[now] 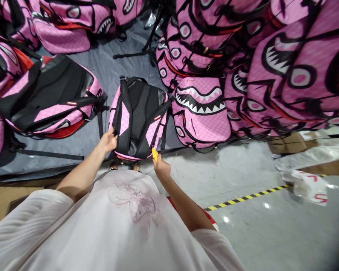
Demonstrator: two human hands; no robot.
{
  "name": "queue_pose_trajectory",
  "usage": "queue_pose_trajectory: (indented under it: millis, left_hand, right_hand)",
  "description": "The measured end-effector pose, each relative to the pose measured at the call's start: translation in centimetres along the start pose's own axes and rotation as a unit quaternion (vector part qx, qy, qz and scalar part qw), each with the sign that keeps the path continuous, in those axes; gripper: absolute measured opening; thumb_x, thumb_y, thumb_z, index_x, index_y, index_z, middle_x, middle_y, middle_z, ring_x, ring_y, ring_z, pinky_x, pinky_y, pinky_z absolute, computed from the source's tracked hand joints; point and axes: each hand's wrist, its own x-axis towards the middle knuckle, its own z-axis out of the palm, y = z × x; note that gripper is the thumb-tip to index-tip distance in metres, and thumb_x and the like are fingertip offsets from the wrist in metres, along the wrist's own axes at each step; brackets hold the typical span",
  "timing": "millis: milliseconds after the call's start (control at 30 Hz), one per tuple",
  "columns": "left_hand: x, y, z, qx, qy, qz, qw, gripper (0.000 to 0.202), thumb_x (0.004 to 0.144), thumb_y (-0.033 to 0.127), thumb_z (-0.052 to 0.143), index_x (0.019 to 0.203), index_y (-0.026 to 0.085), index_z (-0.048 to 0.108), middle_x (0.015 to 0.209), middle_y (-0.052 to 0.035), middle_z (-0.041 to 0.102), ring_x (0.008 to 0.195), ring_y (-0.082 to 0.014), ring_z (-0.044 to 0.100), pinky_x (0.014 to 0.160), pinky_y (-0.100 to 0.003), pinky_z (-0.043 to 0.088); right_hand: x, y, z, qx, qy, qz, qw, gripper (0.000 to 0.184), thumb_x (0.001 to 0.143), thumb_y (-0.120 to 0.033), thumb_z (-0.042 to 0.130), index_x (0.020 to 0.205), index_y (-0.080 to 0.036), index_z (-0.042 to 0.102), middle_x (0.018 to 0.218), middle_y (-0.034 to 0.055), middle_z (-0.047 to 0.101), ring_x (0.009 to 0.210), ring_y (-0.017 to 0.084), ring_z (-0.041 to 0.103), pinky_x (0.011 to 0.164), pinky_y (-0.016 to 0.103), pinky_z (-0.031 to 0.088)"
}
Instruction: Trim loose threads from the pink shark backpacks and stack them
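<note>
A pink and black backpack (141, 109) lies in front of me with its straps and black padded back facing up. My left hand (109, 141) grips its lower left edge, thumb on top and some fingers hidden behind the side. Near its lower right corner is my right hand (162, 167), closed round a small yellow tool (154, 154). The tool's tip is at the bag's edge; I cannot make out its exact kind or whether it touches the fabric. Just right of this bag, another pink backpack (202, 109) with a shark-mouth print lies face up.
More pink backpacks are piled at the right (282, 75) and upper left (70, 22). One lies strap side up (56, 94) at the left. Dark sheeting (121, 45) lies under the bags. Striped tape (248, 196) and plastic wrapping (305, 184) are on the grey floor.
</note>
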Motion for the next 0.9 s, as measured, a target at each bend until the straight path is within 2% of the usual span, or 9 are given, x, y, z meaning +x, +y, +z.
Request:
queue_pose_trajectory:
  millis: [133, 233, 367, 733, 800, 900]
  left_hand:
    - [0.3, -0.4, 0.1, -0.001, 0.013, 0.024, 1.000, 0.056, 0.094, 0.052, 0.054, 0.129, 0.010, 0.056, 0.096, -0.0162, 0.075, 0.093, -0.0311, 0.074, 0.091, -0.046, 0.056]
    - [0.0, -0.5, -0.3, -0.007, -0.027, 0.034, 0.999, 0.065, 0.091, 0.060, 0.053, 0.132, 0.009, 0.055, 0.104, -0.0193, 0.074, 0.102, -0.0329, 0.072, 0.095, -0.049, 0.054]
    - [-0.4, -0.6, -0.4, -0.010, -0.063, 0.038, 0.997, 0.078, 0.088, 0.071, 0.049, 0.135, 0.009, 0.054, 0.112, -0.0228, 0.072, 0.113, -0.0356, 0.067, 0.100, -0.052, 0.050]
    - [1.3, -1.4, 0.8, -0.002, -0.030, 0.023, 0.999, 0.073, 0.091, 0.069, 0.046, 0.132, 0.009, 0.058, 0.102, -0.0186, 0.075, 0.105, -0.0342, 0.071, 0.093, -0.048, 0.056]
    - [1.5, -1.5, 1.0, 0.000, -0.030, 0.029, 0.999, 0.074, 0.090, 0.070, 0.047, 0.132, 0.010, 0.058, 0.101, -0.0177, 0.075, 0.104, -0.0340, 0.071, 0.093, -0.048, 0.056]
    - [1.6, -1.4, 1.3, -0.006, -0.045, 0.018, 0.999, 0.076, 0.091, 0.070, 0.043, 0.133, 0.009, 0.056, 0.101, -0.0181, 0.075, 0.103, -0.0335, 0.071, 0.094, -0.049, 0.055]
  right_hand:
    - [0.1, 0.3, -0.9, -0.002, -0.013, 0.004, 1.000, 0.056, 0.105, -0.043, 0.031, 0.144, -0.005, 0.043, 0.097, 0.0172, 0.070, 0.083, 0.023, 0.070, 0.064, 0.027, 0.041]
    - [-1.1, 0.7, -1.6, 0.010, -0.006, 0.008, 1.000, 0.053, 0.106, -0.043, 0.028, 0.143, -0.010, 0.043, 0.097, 0.0150, 0.071, 0.082, 0.021, 0.070, 0.065, 0.027, 0.041]
    - [-3.1, 1.2, -2.5, 0.023, -0.037, 0.029, 0.999, 0.045, 0.106, -0.041, 0.030, 0.139, -0.016, 0.047, 0.098, 0.0109, 0.073, 0.080, 0.019, 0.070, 0.065, 0.027, 0.039]
    - [-4.9, 1.6, -4.2, 0.095, -0.062, 0.093, 0.989, 0.037, 0.105, -0.038, 0.033, 0.128, -0.016, 0.053, 0.091, 0.0088, 0.073, 0.081, 0.020, 0.068, 0.062, 0.027, 0.032]
    - [-6.5, 1.8, -4.5, 0.112, -0.058, 0.100, 0.987, 0.036, 0.106, -0.037, 0.033, 0.126, -0.015, 0.054, 0.090, 0.0095, 0.073, 0.080, 0.021, 0.068, 0.061, 0.027, 0.031]
    - [-10.9, 1.7, -4.8, 0.133, -0.059, 0.110, 0.983, 0.039, 0.105, -0.036, 0.030, 0.130, -0.015, 0.052, 0.090, 0.0102, 0.073, 0.079, 0.023, 0.068, 0.061, 0.027, 0.031]
